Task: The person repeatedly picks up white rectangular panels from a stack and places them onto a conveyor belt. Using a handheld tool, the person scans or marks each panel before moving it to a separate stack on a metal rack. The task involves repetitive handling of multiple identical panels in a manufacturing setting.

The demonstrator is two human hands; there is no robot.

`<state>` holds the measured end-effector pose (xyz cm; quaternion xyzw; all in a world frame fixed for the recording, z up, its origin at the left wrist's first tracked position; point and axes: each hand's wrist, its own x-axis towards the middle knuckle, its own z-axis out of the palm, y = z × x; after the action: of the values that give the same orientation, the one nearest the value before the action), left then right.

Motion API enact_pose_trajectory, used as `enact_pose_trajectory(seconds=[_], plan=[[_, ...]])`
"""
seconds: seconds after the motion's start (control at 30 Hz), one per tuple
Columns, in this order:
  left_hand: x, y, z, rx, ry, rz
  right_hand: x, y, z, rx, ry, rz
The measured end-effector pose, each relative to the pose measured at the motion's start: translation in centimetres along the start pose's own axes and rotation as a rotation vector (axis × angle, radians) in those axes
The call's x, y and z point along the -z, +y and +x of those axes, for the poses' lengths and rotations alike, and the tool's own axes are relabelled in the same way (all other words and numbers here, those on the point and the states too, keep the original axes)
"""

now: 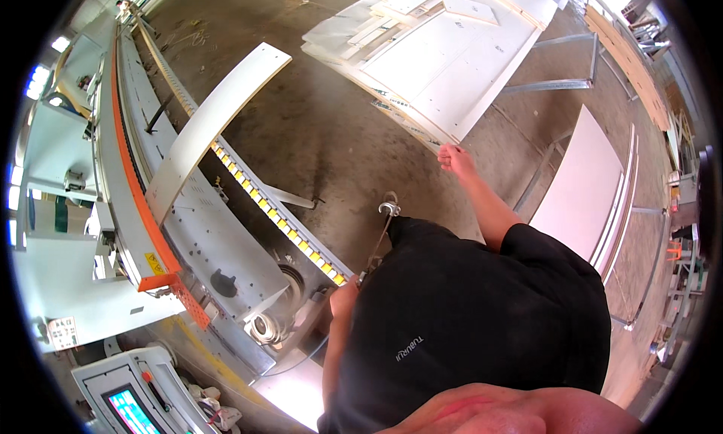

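My right hand (456, 160) is closed in a fist, with nothing showing in it. In the picture it sits just below the near corner of a stack of white panels (444, 65); I cannot tell whether it touches them. My left hand (344, 297) is low beside my black shirt, at the near end of a roller rail (275, 212) with yellow pieces. The shirt hides most of its fingers. Small metal parts and a thin line show next to it, leading toward a shiny curved metal piece (389, 208). A long white board (215, 125) lies across the rail and the machine bed.
A long machine with an orange edge (124, 163) runs along the left. Its control panel (135, 392) with a lit screen stands at the lower left. On the right, white panels (584, 185) lean near metal frames (557, 84). Brown boards (625, 61) lie farther back.
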<state>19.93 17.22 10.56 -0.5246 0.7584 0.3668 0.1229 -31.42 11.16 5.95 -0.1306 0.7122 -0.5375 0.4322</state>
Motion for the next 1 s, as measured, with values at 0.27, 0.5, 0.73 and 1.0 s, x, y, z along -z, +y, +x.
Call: enact_pose_trajectory(seconds=[0.27, 0.5, 0.73, 1.0], plan=[[2.1, -0.3, -7.6, 0.229, 0.08, -0.005, -8.4, -1.0, -2.1, 0.066, -0.273, -0.417], [2.9, -12.9, -20.5, 0.588, 0.551, 0.349, -12.5, 4.7, -2.5, 0.194, -0.75, -0.966], [6.1, -23.9, -36.6, 1.058, 0.9, 0.42, -4.8, 9.2, 0.1, 0.129, -0.893, -1.256], [3.1, -35.5, -43.6, 1.228, 1.612, 0.093, -3.2, 4.5, -1.9, 0.21, -0.881, -1.35]])
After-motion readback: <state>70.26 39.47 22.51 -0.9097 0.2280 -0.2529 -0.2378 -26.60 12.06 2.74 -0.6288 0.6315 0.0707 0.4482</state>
